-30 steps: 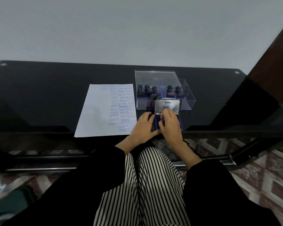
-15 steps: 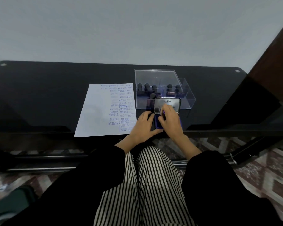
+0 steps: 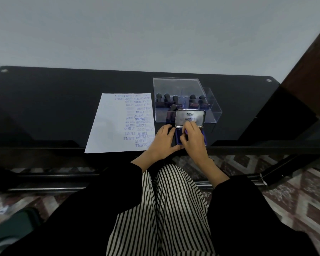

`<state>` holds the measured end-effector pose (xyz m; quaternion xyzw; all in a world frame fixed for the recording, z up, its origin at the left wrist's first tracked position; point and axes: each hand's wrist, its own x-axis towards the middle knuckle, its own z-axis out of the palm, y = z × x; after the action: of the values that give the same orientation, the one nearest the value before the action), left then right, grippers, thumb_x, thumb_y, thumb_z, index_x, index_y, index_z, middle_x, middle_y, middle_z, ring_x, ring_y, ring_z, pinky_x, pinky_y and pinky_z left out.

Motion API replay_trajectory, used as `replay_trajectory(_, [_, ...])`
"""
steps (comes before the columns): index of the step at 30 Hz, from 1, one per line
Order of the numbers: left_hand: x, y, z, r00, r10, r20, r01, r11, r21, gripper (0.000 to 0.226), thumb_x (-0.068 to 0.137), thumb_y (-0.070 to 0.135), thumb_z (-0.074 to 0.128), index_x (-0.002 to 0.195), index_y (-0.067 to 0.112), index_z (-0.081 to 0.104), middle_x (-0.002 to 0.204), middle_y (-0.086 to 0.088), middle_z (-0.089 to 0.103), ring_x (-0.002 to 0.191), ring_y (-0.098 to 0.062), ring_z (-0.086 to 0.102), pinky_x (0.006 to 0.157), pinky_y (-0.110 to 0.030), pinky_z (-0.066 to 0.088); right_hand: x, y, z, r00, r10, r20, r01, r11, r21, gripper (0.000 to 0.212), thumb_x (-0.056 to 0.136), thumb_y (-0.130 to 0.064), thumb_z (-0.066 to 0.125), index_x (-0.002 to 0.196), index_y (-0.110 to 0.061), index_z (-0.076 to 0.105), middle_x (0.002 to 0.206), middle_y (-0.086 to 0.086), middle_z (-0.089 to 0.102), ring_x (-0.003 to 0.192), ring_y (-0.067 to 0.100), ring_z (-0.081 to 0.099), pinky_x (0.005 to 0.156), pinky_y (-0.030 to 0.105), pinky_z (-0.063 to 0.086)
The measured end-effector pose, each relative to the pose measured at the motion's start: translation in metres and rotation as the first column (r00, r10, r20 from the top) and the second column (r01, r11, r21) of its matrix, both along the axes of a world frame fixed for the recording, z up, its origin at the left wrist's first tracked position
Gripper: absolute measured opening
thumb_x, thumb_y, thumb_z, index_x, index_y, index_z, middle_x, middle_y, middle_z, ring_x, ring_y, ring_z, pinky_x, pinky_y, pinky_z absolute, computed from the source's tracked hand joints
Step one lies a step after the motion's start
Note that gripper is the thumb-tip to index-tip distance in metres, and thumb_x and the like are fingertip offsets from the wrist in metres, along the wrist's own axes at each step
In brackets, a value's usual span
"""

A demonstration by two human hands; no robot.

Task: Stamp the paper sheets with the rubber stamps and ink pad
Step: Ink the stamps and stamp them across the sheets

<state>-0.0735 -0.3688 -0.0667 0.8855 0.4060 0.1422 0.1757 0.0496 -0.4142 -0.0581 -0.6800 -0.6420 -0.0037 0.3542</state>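
Observation:
A white paper sheet lies on the black table, its right half covered in blue stamp prints. To its right sits the blue ink pad, with its metal lid standing up. My right hand hovers over the pad, fingertips curled onto the lid's lower edge. A bit of purple shows between thumb and fingers. My left hand rests on the table against the pad's left side, thumb along its front. Several rubber stamps stand in the clear box behind.
The table's front edge runs just under my wrists, and my striped lap lies below it. A dark wooden panel rises at the right. A pale wall stands behind the table.
My right hand's fingers have crept up from the pad surface onto the lid's lower edge. The left hand has stayed beside the pad.

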Motion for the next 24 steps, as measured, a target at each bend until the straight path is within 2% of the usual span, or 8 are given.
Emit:
replay_trajectory(8, [0.000,-0.001,0.001,1.000,0.001,-0.015,-0.001,1.000,0.011,0.078,0.089,0.049,0.050,0.144,0.001,0.024,0.149,-0.015,0.022,0.139,-0.027,0.019,0.116,-0.033,0.014,0.004,0.006,0.004,0.998,0.024,-0.061,-0.026,0.999,-0.036,0.016,0.075,0.009,0.052,0.079,-0.005,0.045,0.080,0.005,0.044,0.070,0.018,0.041,0.060,0.021,0.028])
replay_trajectory(14, [0.000,-0.001,-0.001,1.000,0.001,-0.001,-0.001,1.000,0.032,0.079,0.088,0.051,0.052,0.144,0.002,0.026,0.149,-0.015,0.023,0.139,-0.027,0.020,0.115,-0.032,0.014,0.006,0.012,0.008,0.992,0.048,-0.120,-0.053,0.998,-0.037,0.026,0.075,0.009,0.053,0.076,-0.013,0.038,0.078,0.003,0.044,0.067,0.017,0.040,0.054,0.020,0.028])
replay_trajectory(24, [0.000,0.001,-0.005,1.000,0.001,-0.007,-0.001,0.999,0.038,0.078,0.088,0.050,0.051,0.143,0.001,0.026,0.148,-0.016,0.025,0.139,-0.028,0.020,0.117,-0.035,0.015,0.000,0.000,0.000,0.998,0.007,-0.067,-0.007,1.000,0.002,0.015,0.076,0.010,0.053,0.080,-0.004,0.047,0.084,0.009,0.047,0.075,0.019,0.043,0.063,0.027,0.035])
